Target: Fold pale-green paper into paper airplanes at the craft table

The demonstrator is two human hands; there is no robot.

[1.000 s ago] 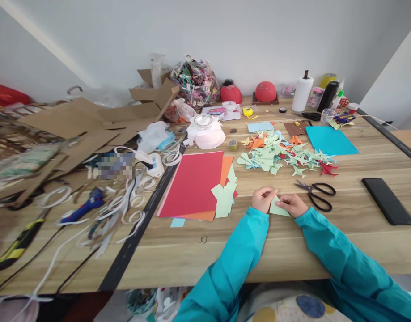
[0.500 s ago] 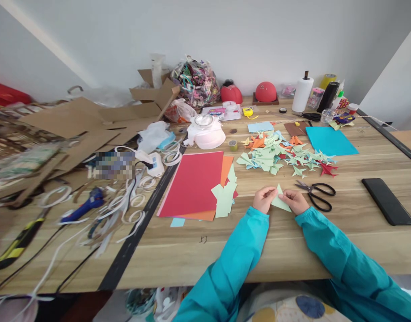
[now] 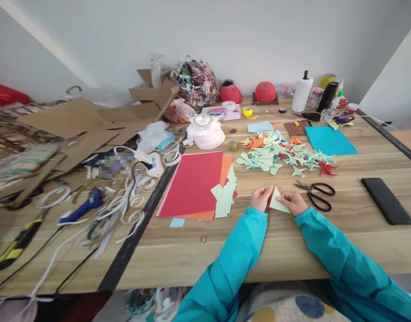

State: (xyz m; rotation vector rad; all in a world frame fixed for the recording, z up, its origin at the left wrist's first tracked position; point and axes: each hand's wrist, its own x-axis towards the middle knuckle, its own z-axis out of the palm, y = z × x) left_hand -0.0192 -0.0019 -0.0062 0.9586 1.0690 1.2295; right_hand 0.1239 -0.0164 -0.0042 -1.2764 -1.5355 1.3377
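Observation:
A light green piece of paper (image 3: 277,204), folded to a triangle, is held upright between my two hands just above the table. My right hand (image 3: 295,202) pinches its right side between thumb and fingers. At its upper left edge are the closed fingertips of my left hand (image 3: 260,197); their exact grip is too small to see. Black-handled scissors (image 3: 317,193) lie just right of my right hand. Beyond my hands spreads a pile of folded paper pieces (image 3: 267,154), mostly light green, with some orange, red and blue. Some are star-like, including a red one (image 3: 328,168).
Left of my hands lie red paper sheets (image 3: 195,183) with light green cut pieces (image 3: 225,197) on them. A black phone (image 3: 388,201) is at right, a blue square sheet (image 3: 331,140) behind. A glue gun (image 3: 82,206), cables and cardboard (image 3: 78,120) crowd the left side.
My left fingertips have shifted slightly left, from over the paper's upper part to its left edge. The paper has moved a little left with my right hand. The rest looks unchanged.

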